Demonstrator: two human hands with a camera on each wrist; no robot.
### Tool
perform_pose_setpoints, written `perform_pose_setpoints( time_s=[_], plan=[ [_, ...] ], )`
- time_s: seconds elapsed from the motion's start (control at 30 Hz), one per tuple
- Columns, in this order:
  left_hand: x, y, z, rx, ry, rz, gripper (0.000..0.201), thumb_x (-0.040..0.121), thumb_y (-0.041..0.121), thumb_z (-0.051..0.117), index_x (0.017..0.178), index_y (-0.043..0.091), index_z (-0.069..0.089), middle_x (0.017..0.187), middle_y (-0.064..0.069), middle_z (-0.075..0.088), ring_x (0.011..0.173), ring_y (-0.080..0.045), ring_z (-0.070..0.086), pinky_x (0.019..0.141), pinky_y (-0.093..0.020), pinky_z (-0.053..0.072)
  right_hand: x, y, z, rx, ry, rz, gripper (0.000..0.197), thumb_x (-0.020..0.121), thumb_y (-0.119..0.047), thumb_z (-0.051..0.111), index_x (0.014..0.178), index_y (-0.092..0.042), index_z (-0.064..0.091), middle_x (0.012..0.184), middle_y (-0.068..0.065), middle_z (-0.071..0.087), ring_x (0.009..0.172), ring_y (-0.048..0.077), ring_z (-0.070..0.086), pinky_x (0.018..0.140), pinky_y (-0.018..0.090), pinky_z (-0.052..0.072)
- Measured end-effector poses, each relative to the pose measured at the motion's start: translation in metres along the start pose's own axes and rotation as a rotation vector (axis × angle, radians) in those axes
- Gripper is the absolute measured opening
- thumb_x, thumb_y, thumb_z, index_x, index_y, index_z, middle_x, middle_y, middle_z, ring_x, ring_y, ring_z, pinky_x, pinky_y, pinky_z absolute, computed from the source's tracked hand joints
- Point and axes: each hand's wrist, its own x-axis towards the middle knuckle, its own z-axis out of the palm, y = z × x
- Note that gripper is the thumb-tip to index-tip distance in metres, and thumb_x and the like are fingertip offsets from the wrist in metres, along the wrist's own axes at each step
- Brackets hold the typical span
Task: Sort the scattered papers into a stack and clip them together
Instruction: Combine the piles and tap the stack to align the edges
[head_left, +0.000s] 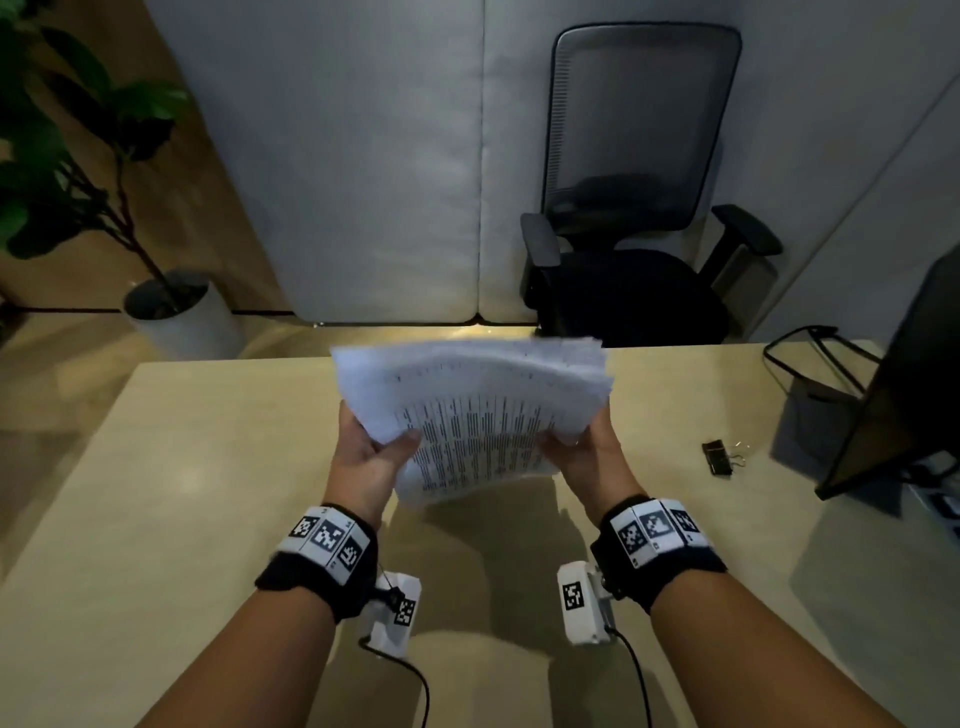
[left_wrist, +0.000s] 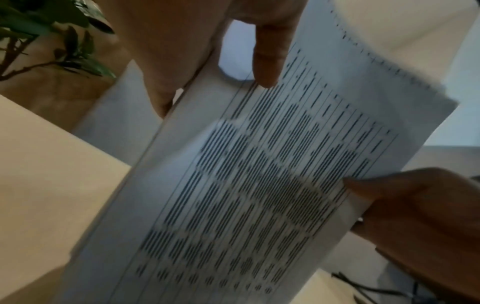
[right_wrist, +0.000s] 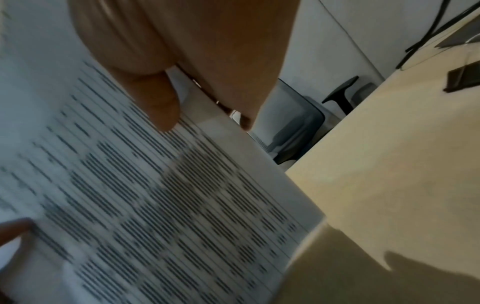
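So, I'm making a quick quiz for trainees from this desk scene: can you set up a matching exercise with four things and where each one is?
Things:
1. stack of papers
2. binder clip
3. office chair
4. potted plant

Places:
A. on the floor, past the desk's far left corner
B. lying on the desk, to the right
C. held above the desk between left hand and right hand
D. behind the desk's far edge, against the grey panels

Pairs: 1-C, 2-B, 3-D, 4-A
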Motion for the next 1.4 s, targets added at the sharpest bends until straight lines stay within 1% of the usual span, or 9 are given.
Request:
perform_pose_setpoints(
  time_s=[0.23, 0.37, 0.53, 0.77, 0.9, 1.03, 1.17, 1.27, 1.4],
  plan=[
    [-0.003, 0.016, 0.02, 0.176, 0.042, 0.148, 0.046, 0.088, 0.014, 0.059, 0.119, 0.047, 0.054, 0.12, 0.004, 0.064, 0.114, -0.017, 0.06, 0.097, -0.043, 0.049, 0.005, -0.013, 0.006, 0.024, 0.09, -0.033, 0.047, 0.092, 0.002, 0.054, 0.121, -0.031, 0.037, 0.107, 0.0, 0.057, 0.094, 0.005, 0.055, 0.071, 0.027, 0.048],
    [0.001, 0.018, 0.017, 0.064, 0.085, 0.071, 0.048, 0.083, 0.003, 0.066, 0.106, 0.042, 0.051, 0.11, 0.0, 0.065, 0.099, -0.019, 0.065, 0.081, -0.04, 0.055, 0.005, -0.016, 0.004, 0.044, 0.078, -0.038, 0.05, 0.089, 0.002, 0.057, 0.12, -0.031, 0.035, 0.112, 0.002, 0.056, 0.099, 0.011, 0.057, 0.071, 0.027, 0.05],
    [-0.005, 0.0, 0.009, 0.078, 0.084, 0.014, 0.046, 0.079, 0.0, 0.069, 0.108, 0.029, 0.047, 0.105, -0.002, 0.063, 0.096, -0.022, 0.063, 0.082, -0.044, 0.054, -0.003, -0.003, 0.0, -0.006, 0.013, 0.013, 0.069, 0.082, 0.008, 0.058, 0.128, -0.035, 0.03, 0.111, 0.007, 0.056, 0.102, 0.017, 0.06, 0.08, 0.034, 0.055],
    [-0.009, 0.007, 0.025, 0.019, 0.109, 0.056, 0.038, 0.094, 0.003, 0.053, 0.098, 0.041, 0.049, 0.097, 0.013, 0.064, 0.073, 0.003, 0.067, 0.055, -0.018, 0.054, 0.0, -0.015, 0.01, 0.049, 0.074, -0.052, 0.042, 0.094, 0.004, 0.048, 0.118, -0.028, 0.039, 0.106, -0.007, 0.058, 0.097, 0.002, 0.055, 0.067, 0.018, 0.045],
    [-0.009, 0.014, 0.027, -0.007, 0.096, 0.109, 0.039, 0.092, 0.0, 0.055, 0.098, 0.038, 0.048, 0.095, 0.012, 0.064, 0.073, 0.005, 0.067, 0.058, -0.017, 0.054, -0.001, -0.019, 0.004, 0.04, 0.115, -0.141, 0.052, 0.09, 0.008, 0.051, 0.123, -0.03, 0.035, 0.11, -0.007, 0.054, 0.095, -0.004, 0.055, 0.069, 0.013, 0.051],
    [-0.011, 0.004, 0.022, 0.018, 0.082, 0.079, 0.038, 0.086, -0.002, 0.063, 0.11, 0.021, 0.045, 0.102, -0.002, 0.063, 0.081, -0.005, 0.067, 0.064, -0.02, 0.055, -0.005, -0.014, -0.003, 0.024, 0.073, -0.077, 0.074, 0.078, 0.016, 0.052, 0.125, -0.038, 0.03, 0.113, 0.004, 0.052, 0.099, 0.012, 0.057, 0.067, 0.02, 0.054],
    [-0.009, 0.001, 0.019, 0.016, 0.079, 0.051, 0.043, 0.084, -0.003, 0.064, 0.114, 0.021, 0.045, 0.103, -0.001, 0.062, 0.085, -0.009, 0.064, 0.067, -0.023, 0.054, -0.003, -0.013, -0.004, 0.073, 0.059, -0.061, 0.076, 0.078, 0.02, 0.047, 0.123, -0.039, 0.031, 0.113, 0.002, 0.051, 0.099, 0.011, 0.054, 0.064, 0.023, 0.053],
    [-0.009, -0.003, 0.02, 0.028, 0.091, 0.044, 0.045, 0.085, -0.002, 0.064, 0.105, 0.035, 0.048, 0.104, 0.002, 0.064, 0.092, -0.013, 0.065, 0.071, -0.027, 0.055, 0.0, -0.005, -0.002, 0.064, 0.02, 0.007, 0.065, 0.085, 0.012, 0.051, 0.121, -0.039, 0.033, 0.112, -0.001, 0.053, 0.103, 0.016, 0.053, 0.074, 0.033, 0.051],
    [-0.012, 0.002, 0.032, -0.001, 0.113, 0.07, 0.037, 0.093, 0.007, 0.057, 0.101, 0.041, 0.049, 0.1, 0.009, 0.064, 0.081, -0.001, 0.068, 0.061, -0.023, 0.057, 0.001, -0.005, 0.005, 0.026, 0.076, -0.024, 0.035, 0.094, 0.001, 0.05, 0.114, -0.026, 0.038, 0.103, -0.001, 0.057, 0.097, 0.014, 0.055, 0.068, 0.026, 0.047]
  ],
)
